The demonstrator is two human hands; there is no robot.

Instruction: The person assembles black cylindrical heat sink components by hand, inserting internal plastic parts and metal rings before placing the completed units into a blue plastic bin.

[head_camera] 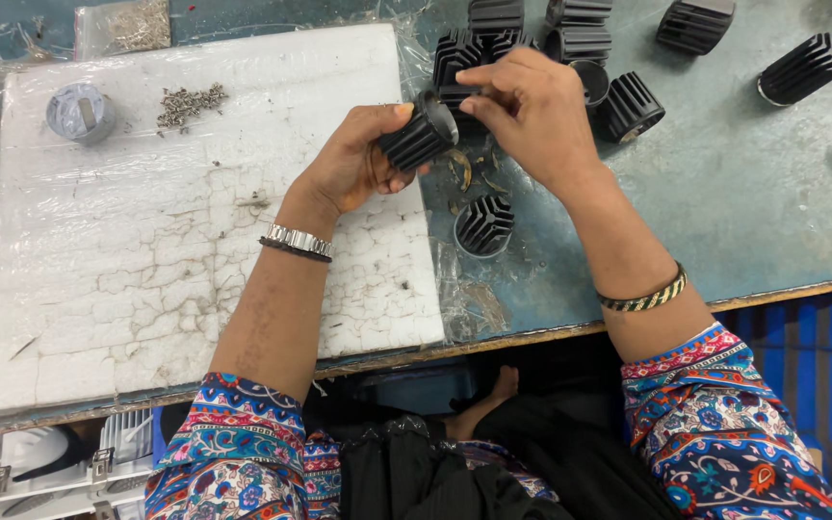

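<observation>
My left hand [353, 164] grips a black finned cylinder, a ribbed metal housing [414, 143], tilted with its open end up and to the right. My right hand [532, 111] pinches at that open end with thumb and fingers; whatever small part it holds is hidden by the fingertips. Both hands hover over the edge of a cracked white foam board [195, 231] wrapped in plastic film. Another finned housing [483, 224] stands upright on the blue-grey table just below the hands.
Several more black finned housings [580, 43] cluster at the table's far side, with two lying apart [806, 65]. A pile of small screws [188, 102] and a grey round cap [79, 112] rest on the foam board. White fixtures [31, 457] sit below the table's edge.
</observation>
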